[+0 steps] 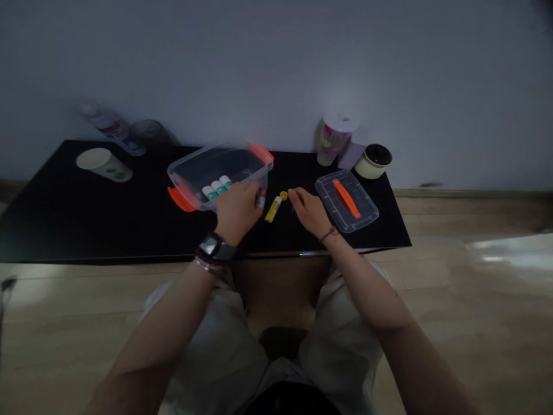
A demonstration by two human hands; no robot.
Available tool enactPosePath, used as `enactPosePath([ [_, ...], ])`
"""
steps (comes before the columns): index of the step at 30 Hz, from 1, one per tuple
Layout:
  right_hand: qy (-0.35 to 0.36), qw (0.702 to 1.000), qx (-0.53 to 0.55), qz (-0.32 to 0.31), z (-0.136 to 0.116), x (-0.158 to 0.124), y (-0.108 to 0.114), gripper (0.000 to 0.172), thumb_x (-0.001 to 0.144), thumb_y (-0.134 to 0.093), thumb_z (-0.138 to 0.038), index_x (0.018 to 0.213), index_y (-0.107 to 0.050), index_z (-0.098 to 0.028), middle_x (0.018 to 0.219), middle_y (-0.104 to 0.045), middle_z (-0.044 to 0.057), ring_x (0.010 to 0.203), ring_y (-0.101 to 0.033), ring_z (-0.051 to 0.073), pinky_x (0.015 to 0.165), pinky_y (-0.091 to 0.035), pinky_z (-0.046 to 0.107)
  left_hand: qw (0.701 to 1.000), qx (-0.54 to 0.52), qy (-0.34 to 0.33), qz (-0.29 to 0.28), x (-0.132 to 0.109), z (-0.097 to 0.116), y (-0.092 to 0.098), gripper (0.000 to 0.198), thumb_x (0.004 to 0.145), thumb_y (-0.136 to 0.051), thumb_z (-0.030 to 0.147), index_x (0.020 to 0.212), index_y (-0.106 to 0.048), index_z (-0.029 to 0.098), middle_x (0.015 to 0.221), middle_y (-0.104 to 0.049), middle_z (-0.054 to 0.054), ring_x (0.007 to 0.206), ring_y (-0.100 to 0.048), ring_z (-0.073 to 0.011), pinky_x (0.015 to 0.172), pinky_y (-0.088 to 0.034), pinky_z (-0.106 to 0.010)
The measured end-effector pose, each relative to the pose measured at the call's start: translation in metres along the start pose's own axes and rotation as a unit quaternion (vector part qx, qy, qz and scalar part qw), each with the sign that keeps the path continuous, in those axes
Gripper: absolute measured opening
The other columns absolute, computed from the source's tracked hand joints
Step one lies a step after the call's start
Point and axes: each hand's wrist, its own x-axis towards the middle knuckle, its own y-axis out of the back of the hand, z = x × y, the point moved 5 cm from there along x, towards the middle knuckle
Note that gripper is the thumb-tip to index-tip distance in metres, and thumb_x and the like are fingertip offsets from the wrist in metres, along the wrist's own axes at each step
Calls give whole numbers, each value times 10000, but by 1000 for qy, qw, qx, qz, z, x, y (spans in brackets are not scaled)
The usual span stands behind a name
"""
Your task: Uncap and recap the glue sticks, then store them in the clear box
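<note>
My left hand (237, 208) is closed around a small grey-tipped stick (260, 200) beside a clear plastic box (216, 173) with orange clips. Three white and green tubes (217, 187) lie inside that box. My right hand (307, 210) rests on the black table (86, 213) with fingers curled, just right of a yellow glue stick (273, 210) and its yellow cap (283, 195). I cannot make out anything in its fingers.
The box's clear lid (347, 200) with an orange handle lies to the right. A cream bowl (374, 161) and a plastic cup (333, 137) stand at the back right. A tipped paper cup (102, 163), a bottle (108, 124) and a glass (149, 133) are at the back left.
</note>
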Motion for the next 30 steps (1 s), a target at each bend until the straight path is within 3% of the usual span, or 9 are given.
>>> enactPosePath([
  [6,2,985,-174,-4,10,10,-6,256,1005,-501,-375,1137,-622,-193,946,-722,62,876,-671,220,684,-397,277,994,32,-26,-100,-8,5,-53,317,995,-409,328,1138,-649,176,1106,-684,-138,1042,-638,-312,756,-452,-377],
  [12,-22,970,-239,-31,21,17,-9,295,1014,-462,-350,1211,-609,-187,1070,-720,127,972,-670,269,760,-456,319,993,40,-13,-108,5,7,-79,537,988,-392,554,1193,-633,120,1174,-640,-209,1096,-597,-374,793,-451,-421],
  [16,-29,965,-257,-52,30,22,-13,357,1017,-440,-338,1304,-582,-180,1191,-678,153,1026,-652,271,816,-487,336,989,48,-18,-138,6,7,-92,464,979,-439,483,1175,-668,131,1212,-628,-213,1130,-572,-372,807,-458,-430],
  [20,4,955,-283,-89,39,29,-25,482,1005,-444,-268,1482,-471,-203,1341,-574,160,1169,-587,276,909,-497,349,986,51,-14,-158,5,5,-92,387,981,-429,361,1142,-701,139,1212,-625,-208,1141,-573,-355,802,-467,-418],
  [26,35,944,-303,-126,44,36,-49,679,983,-469,-210,1615,-248,-321,1414,-493,127,1205,-531,275,926,-511,370,985,30,23,-166,-1,-1,-70,397,980,-433,383,1131,-695,126,1195,-629,-197,1073,-628,-348,763,-485,-401],
  [30,40,943,-307,-123,41,40,-63,668,979,-476,-207,1607,-275,-307,1499,-436,132,1283,-458,296,948,-506,392,986,14,34,-165,-7,-7,-56,360,992,-433,389,1151,-656,156,1213,-646,-169,1064,-648,-322,765,-491,-373],
])
